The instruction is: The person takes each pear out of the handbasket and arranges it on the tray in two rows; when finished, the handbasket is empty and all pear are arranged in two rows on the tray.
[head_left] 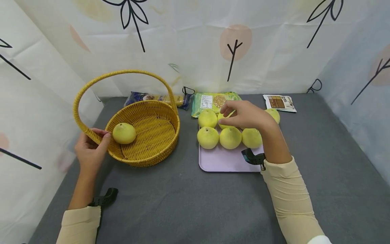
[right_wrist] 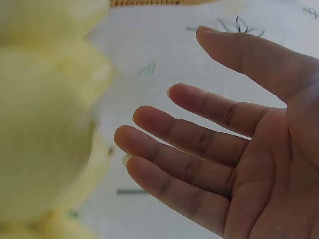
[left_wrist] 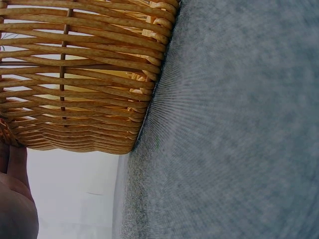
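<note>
Over tray point(head_left: 222, 162): right hand point(head_left: 243, 115) spread, empty, above pomelos point(head_left: 230, 137); left hand point(head_left: 90, 150) seemingly grips basket point(head_left: 146, 130) handle.

yellow fruits point(head_left: 208, 137): about 7, one partly hidden | basket point(head_left: 158, 112): 1 | tray point(head_left: 225, 161): 1 | packets point(head_left: 279, 102): 3

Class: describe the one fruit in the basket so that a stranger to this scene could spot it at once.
Find the wicker basket with the tall handle at the table's left. A single yellow-green fruit lies inside, against the near-left rim, beside the left hand. The other fruits sit together on the lilac tray; this one lies alone.
</note>
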`<state>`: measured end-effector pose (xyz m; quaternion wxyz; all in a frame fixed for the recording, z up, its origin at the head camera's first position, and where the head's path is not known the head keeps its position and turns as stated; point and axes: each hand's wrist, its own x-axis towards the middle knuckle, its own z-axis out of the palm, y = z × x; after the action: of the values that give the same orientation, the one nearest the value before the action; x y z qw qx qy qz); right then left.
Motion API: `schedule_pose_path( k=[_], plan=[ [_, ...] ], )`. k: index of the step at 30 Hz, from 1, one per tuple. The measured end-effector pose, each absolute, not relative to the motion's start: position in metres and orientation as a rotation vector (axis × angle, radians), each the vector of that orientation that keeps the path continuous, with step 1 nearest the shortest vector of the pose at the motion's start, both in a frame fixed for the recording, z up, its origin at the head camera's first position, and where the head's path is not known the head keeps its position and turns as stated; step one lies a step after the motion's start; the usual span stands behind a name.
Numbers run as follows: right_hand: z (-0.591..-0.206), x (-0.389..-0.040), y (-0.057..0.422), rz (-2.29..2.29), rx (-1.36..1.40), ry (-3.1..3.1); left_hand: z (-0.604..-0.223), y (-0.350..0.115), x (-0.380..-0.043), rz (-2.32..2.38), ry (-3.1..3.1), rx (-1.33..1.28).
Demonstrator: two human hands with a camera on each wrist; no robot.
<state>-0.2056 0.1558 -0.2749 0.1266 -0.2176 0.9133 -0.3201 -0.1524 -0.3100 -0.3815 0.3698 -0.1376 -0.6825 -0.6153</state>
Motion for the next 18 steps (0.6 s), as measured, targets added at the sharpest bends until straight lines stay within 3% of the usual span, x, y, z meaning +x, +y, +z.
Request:
schedule_pose_path(
  k=[18],
  plan=[
    [-0.274, -0.225, -0.005, -0.724, -1.034, 2.541, -0.38, -0.309, -0.151, -1.611, -1.739, -0.361]
  ],
)
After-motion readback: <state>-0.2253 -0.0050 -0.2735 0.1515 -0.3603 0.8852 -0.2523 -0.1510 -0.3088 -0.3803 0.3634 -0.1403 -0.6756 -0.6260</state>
